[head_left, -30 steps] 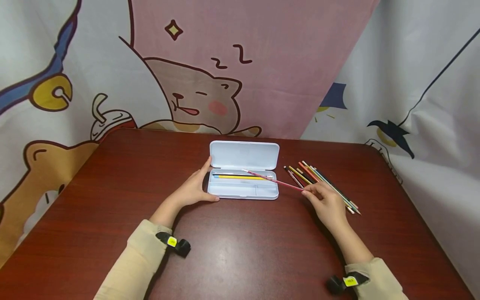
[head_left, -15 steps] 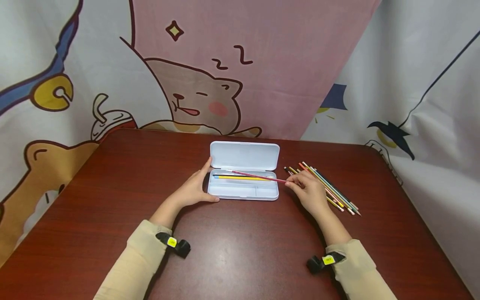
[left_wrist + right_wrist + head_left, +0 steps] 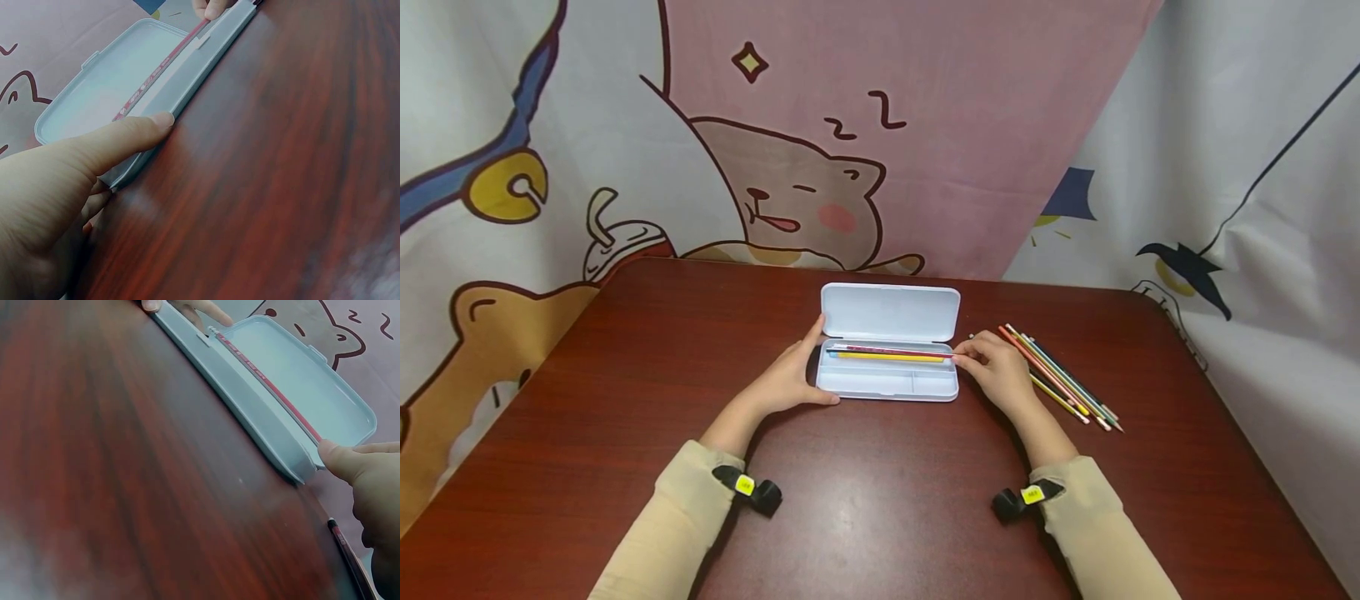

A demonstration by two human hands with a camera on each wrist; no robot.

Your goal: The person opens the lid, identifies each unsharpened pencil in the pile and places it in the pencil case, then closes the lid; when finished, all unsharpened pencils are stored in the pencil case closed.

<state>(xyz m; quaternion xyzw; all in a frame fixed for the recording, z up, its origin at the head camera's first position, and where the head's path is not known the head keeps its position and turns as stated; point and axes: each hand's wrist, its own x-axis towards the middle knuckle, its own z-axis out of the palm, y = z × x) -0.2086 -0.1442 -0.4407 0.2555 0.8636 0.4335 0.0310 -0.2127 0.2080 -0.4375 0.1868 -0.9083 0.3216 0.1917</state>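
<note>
A white pencil case point(image 3: 868, 385) lies on the table with its lid folded back, long side across. At its left end my left hand point(image 3: 778, 379) holds it, thumb at the front edge and index finger at the back. My right hand point(image 3: 1000, 375) pinches the right end of a red pencil point(image 3: 269, 381) between thumb and fingers. That pencil lies lengthwise over the rear compartment; its eraser end points left. Under or beside it a yellow pencil point(image 3: 887, 358) and a dark one are in the same compartment. The front compartments hold nothing visible.
To the right of the case lies a loose pile of several pencils point(image 3: 1063, 379), partly hidden by the right hand. A dark pencil point(image 3: 350, 559) shows below that hand in the right wrist view. A printed cloth point(image 3: 1000, 125) hangs behind the brown table point(image 3: 880, 500).
My right hand has moved left with the red pencil, from near the pile to the case's right end. The pencil has swung from slanting to parallel with the case. The left hand stays put.
</note>
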